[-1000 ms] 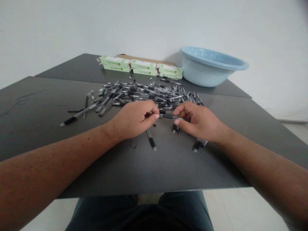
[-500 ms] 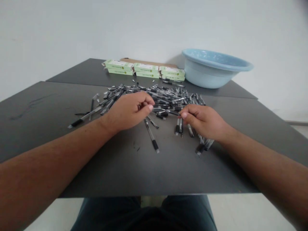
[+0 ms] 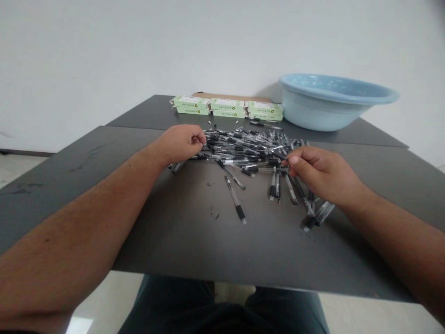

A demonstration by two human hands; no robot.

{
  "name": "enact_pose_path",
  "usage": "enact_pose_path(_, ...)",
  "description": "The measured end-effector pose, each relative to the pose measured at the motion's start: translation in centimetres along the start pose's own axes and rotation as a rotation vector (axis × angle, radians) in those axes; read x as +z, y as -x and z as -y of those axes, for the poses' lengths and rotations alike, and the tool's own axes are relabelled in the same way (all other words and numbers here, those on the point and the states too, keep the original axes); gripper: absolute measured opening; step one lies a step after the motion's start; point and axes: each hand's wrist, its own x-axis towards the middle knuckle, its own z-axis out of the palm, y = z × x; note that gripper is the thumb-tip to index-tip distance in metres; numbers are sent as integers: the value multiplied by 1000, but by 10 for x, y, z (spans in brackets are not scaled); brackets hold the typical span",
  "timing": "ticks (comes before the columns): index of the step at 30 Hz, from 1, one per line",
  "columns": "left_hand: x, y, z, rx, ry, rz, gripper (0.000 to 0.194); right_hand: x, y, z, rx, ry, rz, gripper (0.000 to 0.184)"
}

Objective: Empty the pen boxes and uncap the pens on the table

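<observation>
A heap of clear pens with black grips (image 3: 243,148) lies across the middle of the table. At the heap's left end is my left hand (image 3: 181,143), fingers curled in and thumb against them; what they hold, if anything, is hidden. My right hand (image 3: 321,171) closes thumb and forefinger on a pen (image 3: 279,155) at the heap's right side, its dark part pointing left. Below that hand, several pens (image 3: 313,218) lie in a loose cluster, partly blurred. One separate pen (image 3: 235,200) rests nearer to me, in front of the heap.
Behind the heap, light green boxes (image 3: 227,107) stand stacked in a row, with a brown board (image 3: 236,96) behind them. A large pale blue basin (image 3: 327,109) is at the back right. Dark marks (image 3: 88,155) streak the grey table (image 3: 181,246) at left.
My view has turned somewhat left. My left hand has shifted left and away from me along the heap. My right hand has shifted slightly right, still pinching a pen.
</observation>
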Motion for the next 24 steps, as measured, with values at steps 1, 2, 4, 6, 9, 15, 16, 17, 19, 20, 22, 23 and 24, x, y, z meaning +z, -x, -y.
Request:
enact_pose_path(1, -1, 0, -1, 27, -27, 45, 25, 0, 0, 0, -1, 0, 2, 37)
enact_pose_path(2, -1, 1, -3, 53, -49, 87, 24, 0, 0, 1, 2, 2, 4, 37)
enact_pose_path(4, -1, 1, -7, 94, -83, 157, 22, -1, 0, 1, 11, 8, 9, 36)
enact_pose_path(6, -1, 2, -10, 121, -108, 220, 20, -1, 0, 2, 26, 13, 15, 36)
enact_pose_path(9, 1, 2, -12, 146, -137, 274, 21, -2, 0, 4, 32, 10, 16, 36)
enact_pose_path(15, 2, -2, -11, 143, -233, 311, 22, 0, 0, 3, 7, 2, -6, 38)
enact_pose_path(16, 2, -2, -11, 142, -236, 310, 23, 0, 0, 3, 7, 1, -8, 37)
enact_pose_path(17, 3, -2, -11, 143, -236, 303, 23, 0, 0, 3, 9, 0, -8, 37)
enact_pose_path(19, 4, -2, -11, 146, -233, 282, 25, 0, 0, 3, 14, -4, -5, 36)
enact_pose_path(20, 5, -2, -11, 148, -233, 269, 25, 0, 0, 3, 18, -7, -1, 36)
enact_pose_path(22, 7, -2, -11, 153, -232, 251, 27, 0, 0, 3, 24, -8, 7, 35)
enact_pose_path(23, 7, -2, -11, 158, -232, 247, 27, 0, 0, 3, 27, -5, 8, 34)
enact_pose_path(24, 8, -2, -10, 161, -231, 244, 27, 0, 0, 3, 29, -1, 8, 34)
